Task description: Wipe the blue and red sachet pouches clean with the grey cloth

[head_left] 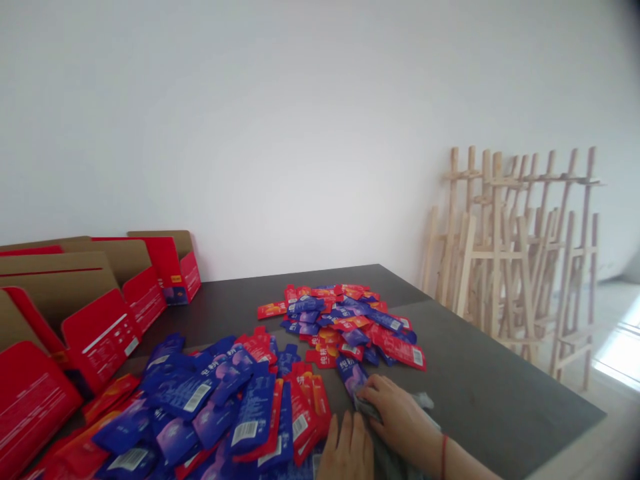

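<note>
My right hand (395, 410), with a red string on its wrist, presses a grey cloth (383, 440) against a blue-purple packet (351, 375) near the table's front. The fingers are curled over the cloth. Just left of it, my left hand (346, 448) lies low in the view, back up, fingers extended close together, beside the near pile of packets. What is under its palm is hidden. Blue and red packets (215, 393) are heaped at the front left, and a second pile (345, 320) lies farther back in the middle.
Open red cardboard boxes (107, 320) stand in a row along the left of the dark table (465, 373). Wooden easels (500, 253) lean by the white wall at the right, beyond the table's right edge.
</note>
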### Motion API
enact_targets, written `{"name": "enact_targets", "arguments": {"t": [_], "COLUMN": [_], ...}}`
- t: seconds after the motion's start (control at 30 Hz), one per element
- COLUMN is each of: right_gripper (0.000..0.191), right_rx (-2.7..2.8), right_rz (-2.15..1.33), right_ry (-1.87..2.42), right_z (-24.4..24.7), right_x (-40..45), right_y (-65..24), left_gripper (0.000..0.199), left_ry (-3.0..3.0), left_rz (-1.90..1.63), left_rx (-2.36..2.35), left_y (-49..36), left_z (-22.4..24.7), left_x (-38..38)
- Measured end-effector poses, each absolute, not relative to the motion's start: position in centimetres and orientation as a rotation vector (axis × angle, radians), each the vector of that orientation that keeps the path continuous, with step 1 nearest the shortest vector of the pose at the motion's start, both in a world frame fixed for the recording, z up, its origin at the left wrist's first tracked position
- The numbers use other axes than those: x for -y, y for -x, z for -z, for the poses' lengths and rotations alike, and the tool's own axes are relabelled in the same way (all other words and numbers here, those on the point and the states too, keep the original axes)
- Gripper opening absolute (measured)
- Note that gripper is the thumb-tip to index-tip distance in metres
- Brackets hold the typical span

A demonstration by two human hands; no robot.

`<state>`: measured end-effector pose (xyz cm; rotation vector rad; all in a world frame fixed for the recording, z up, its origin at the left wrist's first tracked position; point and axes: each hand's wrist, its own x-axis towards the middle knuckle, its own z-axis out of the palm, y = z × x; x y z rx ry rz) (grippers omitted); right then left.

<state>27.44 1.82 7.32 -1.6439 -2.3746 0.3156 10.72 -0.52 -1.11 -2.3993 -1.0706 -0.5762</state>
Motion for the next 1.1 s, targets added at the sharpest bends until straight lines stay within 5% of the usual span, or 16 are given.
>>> {"name": "enact_targets", "arguments": {"t": [0.37,0.6,0.83,1.1], "right_gripper": [0.053,0.035,0.037,0.029], "right_rx": [2.278,2.497,2.375,2.465], "right_rz": [-0.347,-0.507,-0.266,-0.053], "right_ry": [1.725,1.644,1.544,1.548], "right_z": [-8.4,-9.0,-10.2,-5.9], "right_x": [-3.3,0.4,-0.6,-5.5], "right_y": [-29.4,-30.0,-30.1,-27.3], "left_gripper": [0.045,0.043,0.054,0.037], "left_ry": [2.397,2.490,2.861,2.719], "left_rz": [0.480,0.455,0.050,0.174], "left_rx": [1.214,1.257,1.034,0.912], "left_y": [-11.4,-10.9,-10.8,-10.9], "left_z": [1.1,2.0,0.0,-0.2], "left_x": [0.4,-0.2,-1.4,-1.5]}}
